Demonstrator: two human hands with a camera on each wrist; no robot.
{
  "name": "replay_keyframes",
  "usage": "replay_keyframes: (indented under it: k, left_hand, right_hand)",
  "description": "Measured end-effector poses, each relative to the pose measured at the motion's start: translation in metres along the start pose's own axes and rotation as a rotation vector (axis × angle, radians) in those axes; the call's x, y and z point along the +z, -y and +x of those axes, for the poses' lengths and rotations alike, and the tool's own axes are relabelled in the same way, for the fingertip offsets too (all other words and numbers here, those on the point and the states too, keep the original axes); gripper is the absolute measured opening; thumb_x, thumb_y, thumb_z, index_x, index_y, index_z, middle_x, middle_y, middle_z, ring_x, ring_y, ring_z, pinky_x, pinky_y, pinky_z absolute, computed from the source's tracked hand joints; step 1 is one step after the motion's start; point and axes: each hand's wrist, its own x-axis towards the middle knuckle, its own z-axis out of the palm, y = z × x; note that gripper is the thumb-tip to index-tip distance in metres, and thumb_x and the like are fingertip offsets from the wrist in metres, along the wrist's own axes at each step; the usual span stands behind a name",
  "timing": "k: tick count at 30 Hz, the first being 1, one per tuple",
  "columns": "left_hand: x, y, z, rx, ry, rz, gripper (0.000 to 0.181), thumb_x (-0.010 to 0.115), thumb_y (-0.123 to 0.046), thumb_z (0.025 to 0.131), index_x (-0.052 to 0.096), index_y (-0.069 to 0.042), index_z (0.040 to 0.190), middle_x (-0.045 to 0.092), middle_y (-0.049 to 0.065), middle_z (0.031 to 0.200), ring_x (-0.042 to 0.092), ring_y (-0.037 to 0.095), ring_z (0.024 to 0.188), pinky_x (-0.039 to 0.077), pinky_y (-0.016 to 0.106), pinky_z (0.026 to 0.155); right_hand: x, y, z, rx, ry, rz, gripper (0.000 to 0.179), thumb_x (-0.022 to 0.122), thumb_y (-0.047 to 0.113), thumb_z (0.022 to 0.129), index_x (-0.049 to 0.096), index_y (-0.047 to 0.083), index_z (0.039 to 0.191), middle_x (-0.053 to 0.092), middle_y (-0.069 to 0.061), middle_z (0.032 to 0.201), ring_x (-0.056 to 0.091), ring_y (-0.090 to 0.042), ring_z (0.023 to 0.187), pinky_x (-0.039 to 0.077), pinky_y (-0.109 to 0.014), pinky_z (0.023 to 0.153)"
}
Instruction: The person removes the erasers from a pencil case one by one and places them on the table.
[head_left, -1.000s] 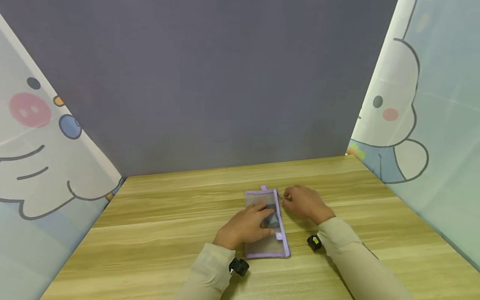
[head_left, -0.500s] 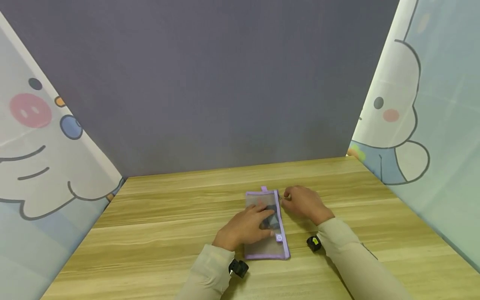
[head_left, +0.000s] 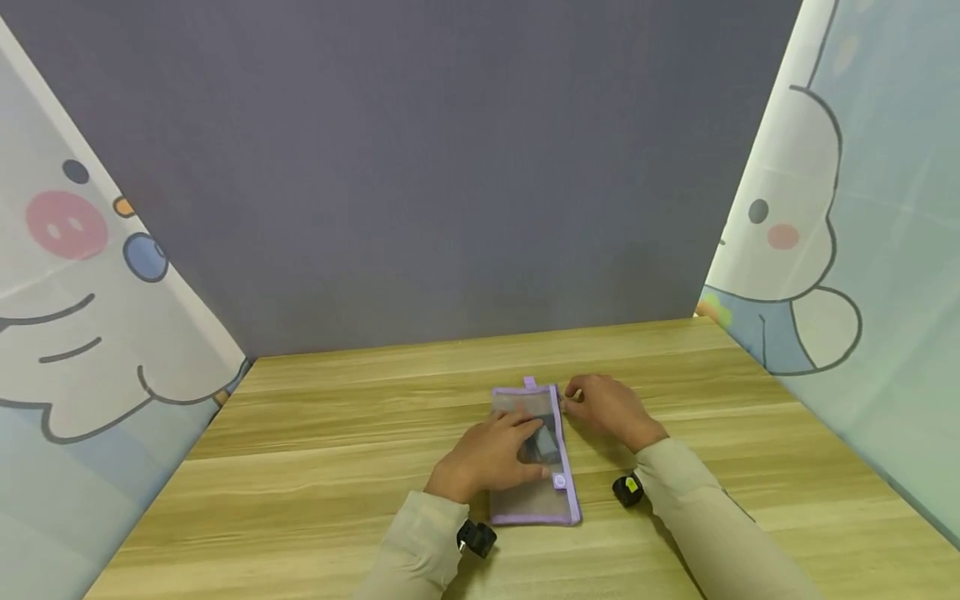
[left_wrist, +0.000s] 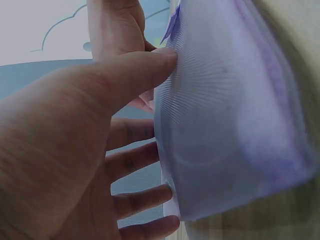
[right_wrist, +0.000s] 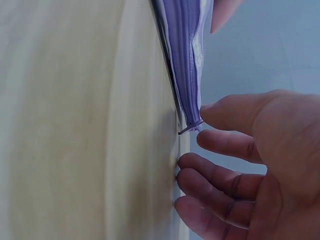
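A mesh zipper pouch (head_left: 531, 500) with purple edging lies flat on the table, its zipper (right_wrist: 186, 65) along the right side. Something dark with a pale patch (head_left: 546, 442) shows through the mesh; its kind cannot be made out. My left hand (head_left: 491, 452) rests on the pouch with fingers spread, thumb towards the zipper side. At the zipper's far end, my right hand (head_left: 609, 408) pinches the small zipper pull (right_wrist: 192, 128) between thumb and forefinger. The other right fingers (right_wrist: 215, 175) curl loosely beside the tabletop.
The wood-grain table (head_left: 322, 467) extends around the pouch. A grey panel (head_left: 465, 167) stands along its back edge. Cartoon-printed sheets (head_left: 795, 208) hang at both sides. Black wrist cameras (head_left: 477, 538) sit at both cuffs.
The hands hold nearly the same places. The left thumb and fingers have shifted very slightly, and the whole view has tilted a little, so everything sits slightly lower.
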Motion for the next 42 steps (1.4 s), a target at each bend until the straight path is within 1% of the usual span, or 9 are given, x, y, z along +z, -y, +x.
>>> replay_keyframes:
  k: [12, 19, 24, 27, 30, 34, 37, 39, 42]
  left_hand:
    - [-0.004, -0.002, 0.0, -0.002, -0.008, -0.013, 0.07, 0.069, -0.059, 0.087, 0.056, -0.021, 0.145, 0.048, -0.002, 0.15, 0.042, 0.027, 0.138, 0.042, 0.046, 0.106]
    - [-0.001, -0.004, -0.002, -0.018, -0.02, -0.026, 0.066, 0.069, -0.056, 0.089, 0.058, -0.02, 0.143, 0.05, -0.004, 0.147, 0.043, 0.025, 0.136, 0.045, 0.047, 0.102]
    - [0.0, -0.008, 0.005, -0.005, -0.047, -0.043, 0.053, 0.066, -0.052, 0.093, 0.064, -0.019, 0.134, 0.055, -0.004, 0.14, 0.048, 0.024, 0.13, 0.045, 0.045, 0.102]
    - [0.0, -0.009, 0.008, -0.026, -0.053, -0.041, 0.048, 0.066, -0.05, 0.094, 0.066, -0.019, 0.13, 0.056, -0.004, 0.137, 0.05, 0.024, 0.128, 0.047, 0.045, 0.1]
    - [0.0, -0.009, 0.01, -0.054, -0.052, -0.047, 0.046, 0.068, -0.049, 0.093, 0.067, -0.018, 0.127, 0.058, -0.003, 0.134, 0.051, 0.025, 0.126, 0.048, 0.045, 0.097]
    - [-0.001, -0.009, 0.012, -0.069, -0.058, -0.057, 0.044, 0.072, -0.048, 0.09, 0.069, -0.017, 0.12, 0.061, -0.004, 0.125, 0.055, 0.02, 0.118, 0.049, 0.04, 0.093]
    - [-0.002, -0.01, 0.014, -0.073, -0.057, -0.083, 0.041, 0.074, -0.045, 0.087, 0.069, -0.015, 0.116, 0.062, -0.005, 0.12, 0.056, 0.014, 0.107, 0.049, 0.035, 0.087]
    - [-0.001, -0.01, 0.015, -0.082, -0.045, -0.112, 0.041, 0.075, -0.043, 0.086, 0.068, -0.014, 0.114, 0.062, -0.005, 0.117, 0.056, 0.011, 0.099, 0.049, 0.033, 0.083]
    - [-0.001, -0.01, 0.018, -0.096, -0.021, -0.145, 0.042, 0.075, -0.042, 0.085, 0.068, -0.014, 0.115, 0.061, -0.005, 0.116, 0.056, 0.01, 0.097, 0.05, 0.032, 0.082]
  right_hand:
    - [0.0, 0.0, 0.001, -0.031, -0.005, 0.094, 0.026, 0.069, 0.023, 0.095, 0.069, 0.004, 0.112, 0.072, -0.007, 0.098, 0.068, -0.024, 0.089, 0.055, -0.044, 0.079]
    - [0.002, 0.0, 0.002, -0.059, 0.01, 0.159, 0.03, 0.067, 0.021, 0.096, 0.067, 0.001, 0.117, 0.071, -0.008, 0.102, 0.067, -0.026, 0.094, 0.054, -0.044, 0.083]
    - [0.003, -0.005, -0.001, -0.055, -0.009, 0.179, 0.028, 0.067, 0.018, 0.096, 0.067, 0.001, 0.118, 0.071, -0.009, 0.105, 0.067, -0.028, 0.099, 0.054, -0.046, 0.086]
    - [0.004, -0.005, 0.0, -0.075, -0.005, 0.194, 0.027, 0.066, 0.017, 0.096, 0.067, 0.0, 0.117, 0.071, -0.011, 0.105, 0.067, -0.029, 0.099, 0.054, -0.047, 0.086]
    - [0.006, -0.002, 0.002, -0.072, 0.008, 0.206, 0.026, 0.066, 0.018, 0.096, 0.067, 0.001, 0.116, 0.071, -0.01, 0.106, 0.067, -0.028, 0.1, 0.054, -0.045, 0.087]
    - [0.008, -0.001, 0.003, -0.064, 0.008, 0.208, 0.024, 0.067, 0.019, 0.096, 0.068, 0.003, 0.115, 0.071, -0.008, 0.106, 0.067, -0.027, 0.1, 0.054, -0.044, 0.087]
    - [0.009, 0.0, 0.002, -0.073, -0.001, 0.217, 0.022, 0.068, 0.02, 0.096, 0.069, 0.004, 0.112, 0.071, -0.007, 0.104, 0.067, -0.025, 0.099, 0.054, -0.043, 0.086]
    - [0.01, 0.0, 0.001, -0.091, -0.007, 0.222, 0.022, 0.068, 0.021, 0.096, 0.07, 0.004, 0.11, 0.072, -0.006, 0.102, 0.067, -0.025, 0.097, 0.055, -0.043, 0.084]
    - [0.01, 0.001, 0.001, -0.102, -0.016, 0.234, 0.021, 0.068, 0.02, 0.096, 0.071, 0.004, 0.109, 0.072, -0.005, 0.101, 0.067, -0.024, 0.097, 0.055, -0.042, 0.084]
